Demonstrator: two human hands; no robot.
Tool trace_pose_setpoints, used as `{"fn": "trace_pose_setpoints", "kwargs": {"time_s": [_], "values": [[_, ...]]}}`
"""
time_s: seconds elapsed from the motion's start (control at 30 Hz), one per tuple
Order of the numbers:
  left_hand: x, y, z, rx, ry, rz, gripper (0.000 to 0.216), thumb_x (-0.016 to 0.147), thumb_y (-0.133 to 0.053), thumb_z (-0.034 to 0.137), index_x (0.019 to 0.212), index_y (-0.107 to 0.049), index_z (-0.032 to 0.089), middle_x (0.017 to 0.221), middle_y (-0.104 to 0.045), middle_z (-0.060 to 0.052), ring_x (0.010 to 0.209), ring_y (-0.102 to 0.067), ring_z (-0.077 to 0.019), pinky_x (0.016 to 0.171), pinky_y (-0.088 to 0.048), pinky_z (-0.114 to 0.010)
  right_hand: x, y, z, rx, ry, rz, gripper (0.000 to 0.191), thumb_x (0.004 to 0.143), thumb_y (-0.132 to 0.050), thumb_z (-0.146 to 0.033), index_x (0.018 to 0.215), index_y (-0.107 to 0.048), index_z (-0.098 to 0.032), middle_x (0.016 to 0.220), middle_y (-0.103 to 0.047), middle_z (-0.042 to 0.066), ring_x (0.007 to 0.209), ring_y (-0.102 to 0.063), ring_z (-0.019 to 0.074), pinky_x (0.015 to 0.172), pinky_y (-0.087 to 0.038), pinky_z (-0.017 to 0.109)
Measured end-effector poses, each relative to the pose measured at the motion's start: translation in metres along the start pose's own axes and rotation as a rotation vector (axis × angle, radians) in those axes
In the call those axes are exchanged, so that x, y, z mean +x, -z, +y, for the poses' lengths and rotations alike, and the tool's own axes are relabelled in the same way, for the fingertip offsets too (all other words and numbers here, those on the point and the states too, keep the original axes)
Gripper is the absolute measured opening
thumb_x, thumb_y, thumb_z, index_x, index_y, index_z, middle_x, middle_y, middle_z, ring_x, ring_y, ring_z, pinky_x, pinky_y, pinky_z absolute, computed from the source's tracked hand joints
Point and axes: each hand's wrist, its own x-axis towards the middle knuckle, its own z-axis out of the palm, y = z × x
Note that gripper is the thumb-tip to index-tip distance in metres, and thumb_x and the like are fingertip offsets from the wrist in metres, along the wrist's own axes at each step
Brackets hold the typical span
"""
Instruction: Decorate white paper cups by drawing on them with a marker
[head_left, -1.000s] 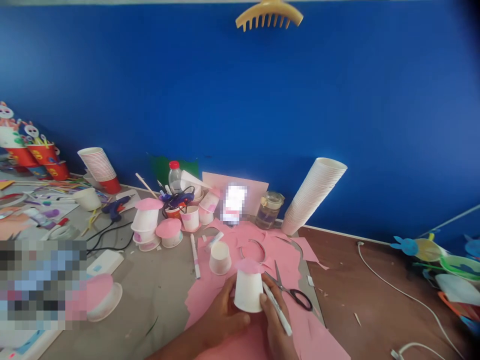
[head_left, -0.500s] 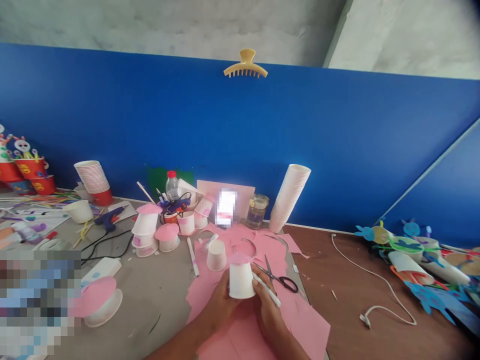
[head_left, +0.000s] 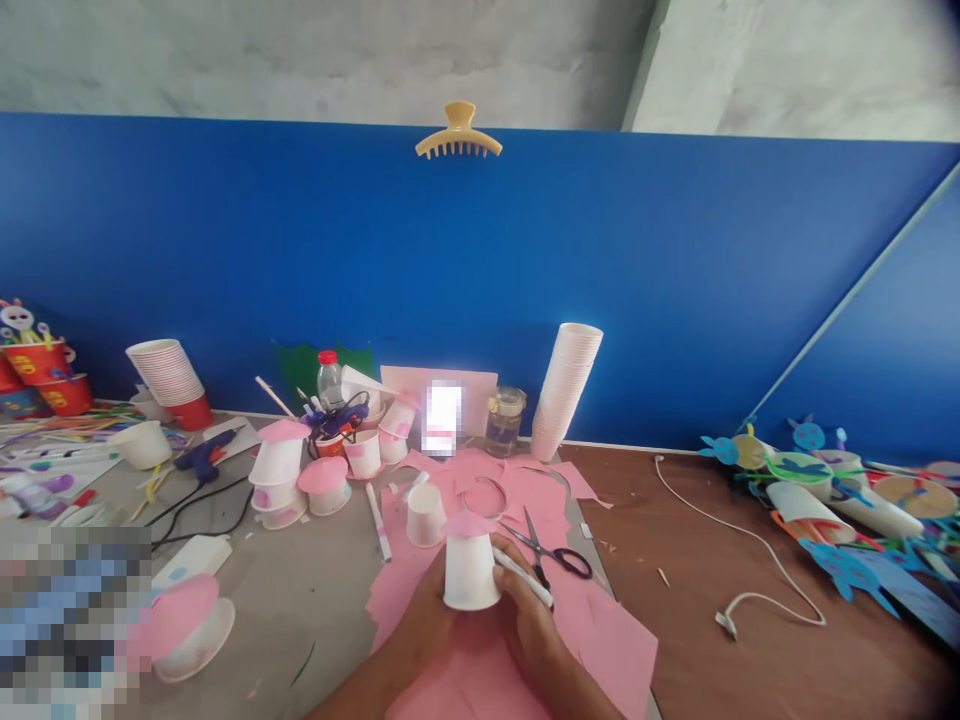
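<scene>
An upside-down white paper cup (head_left: 471, 578) is held between my two hands, low in the middle of the head view. A pink paper piece (head_left: 470, 525) lies on top of its base. My left hand (head_left: 426, 612) grips the cup's left side, its fingers partly hidden behind. My right hand (head_left: 525, 605) closes on the cup's right side and also holds a white marker (head_left: 523, 577), which slants down to the right. Pink paper sheets (head_left: 600, 650) lie beneath. Scissors (head_left: 551, 550) rest open just right of the cup, and another upturned cup (head_left: 425, 516) stands behind it.
A leaning stack of white cups (head_left: 568, 390), a glass jar (head_left: 505, 422) and a lit phone (head_left: 443, 415) stand at the back. Pink-topped cups (head_left: 279, 470) and a glue gun (head_left: 206, 455) are on the left. A white cable (head_left: 739, 525) and blue paper crafts (head_left: 847, 575) lie right.
The view has shifted slightly, so most things sit further left. My hands still hold the cup and the marker, with little visible change in grip.
</scene>
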Motion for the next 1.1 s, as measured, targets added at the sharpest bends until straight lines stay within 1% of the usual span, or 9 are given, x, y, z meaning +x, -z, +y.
{"fn": "trace_pose_setpoints", "kwargs": {"time_s": [0.17,0.3,0.5,0.6,0.8,0.9,1.0,1.03,1.1], "values": [[-0.001,0.000,-0.003,-0.017,0.043,0.023,0.026,0.083,-0.059,0.028,0.107,-0.066,0.028,0.105,-0.069,0.001,0.105,-0.059,-0.0293,0.092,-0.048,-0.044,0.003,-0.001,-0.002,0.055,-0.060,0.015,0.034,0.071,-0.064,-0.039,0.098,-0.066,-0.019,0.085,-0.068,0.004,0.078,-0.060,0.0222,0.071,-0.047,0.033],[-0.001,-0.001,0.000,-0.045,0.048,0.001,0.027,0.083,-0.058,0.026,0.109,-0.065,0.028,0.104,-0.068,0.001,0.104,-0.059,-0.0272,0.093,-0.047,-0.043,0.004,0.000,-0.003,0.106,-0.086,0.012,0.032,0.068,-0.062,-0.035,0.095,-0.067,-0.018,0.085,-0.068,0.004,0.078,-0.060,0.0220,0.072,-0.047,0.033],[0.001,0.000,-0.005,-0.025,0.053,0.018,0.025,0.081,-0.061,0.025,0.105,-0.066,0.024,0.100,-0.069,-0.002,0.097,-0.060,-0.0263,0.088,-0.048,-0.040,0.005,-0.002,-0.006,0.103,-0.093,0.006,0.029,0.066,-0.061,-0.032,0.092,-0.066,-0.019,0.079,-0.067,0.003,0.075,-0.061,0.0223,0.072,-0.048,0.034],[0.000,0.001,-0.006,-0.030,0.031,0.008,0.023,0.082,-0.061,0.027,0.104,-0.067,0.026,0.100,-0.069,0.000,0.098,-0.060,-0.0271,0.090,-0.047,-0.041,0.004,-0.004,-0.008,0.117,-0.096,0.011,0.025,0.065,-0.060,-0.031,0.087,-0.065,-0.019,0.076,-0.067,0.003,0.073,-0.061,0.0220,0.071,-0.049,0.034],[-0.001,-0.003,0.006,-0.024,0.023,-0.004,0.028,0.082,-0.061,0.028,0.111,-0.065,0.027,0.108,-0.068,-0.002,0.104,-0.059,-0.0291,0.092,-0.047,-0.043,0.005,-0.004,-0.009,0.053,-0.063,0.027,0.028,0.065,-0.060,-0.030,0.089,-0.068,-0.018,0.072,-0.067,0.003,0.071,-0.060,0.0217,0.068,-0.049,0.034],[-0.002,-0.004,0.011,0.032,0.001,-0.039,0.026,0.086,-0.057,0.030,0.110,-0.066,0.027,0.108,-0.069,-0.001,0.106,-0.059,-0.0295,0.094,-0.047,-0.044,0.005,-0.001,-0.008,0.038,-0.063,0.004,0.025,0.066,-0.062,-0.031,0.088,-0.068,-0.019,0.075,-0.068,0.003,0.072,-0.061,0.0213,0.069,-0.049,0.033],[-0.003,-0.002,0.008,0.050,0.003,-0.058,0.026,0.088,-0.056,0.033,0.112,-0.065,0.027,0.111,-0.068,-0.001,0.109,-0.058,-0.0305,0.097,-0.045,-0.044,0.003,0.002,-0.003,0.003,-0.050,-0.015,0.028,0.068,-0.064,-0.032,0.092,-0.067,-0.020,0.083,-0.069,0.004,0.077,-0.062,0.0221,0.069,-0.049,0.032],[-0.003,-0.001,0.005,0.047,0.007,-0.051,0.028,0.088,-0.056,0.035,0.113,-0.065,0.027,0.112,-0.068,-0.001,0.111,-0.057,-0.0308,0.098,-0.045,-0.044,0.002,0.003,-0.001,-0.020,-0.029,-0.004,0.030,0.069,-0.065,-0.034,0.095,-0.067,-0.020,0.085,-0.069,0.004,0.078,-0.063,0.0226,0.070,-0.049,0.033],[-0.002,0.001,-0.002,0.024,0.014,-0.035,0.030,0.087,-0.058,0.037,0.115,-0.064,0.027,0.115,-0.068,-0.002,0.113,-0.056,-0.0318,0.098,-0.045,-0.045,-0.001,0.004,0.005,-0.097,0.045,0.064,0.035,0.072,-0.067,-0.038,0.102,-0.066,-0.021,0.092,-0.069,0.005,0.084,-0.063,0.0235,0.074,-0.050,0.034]]}}
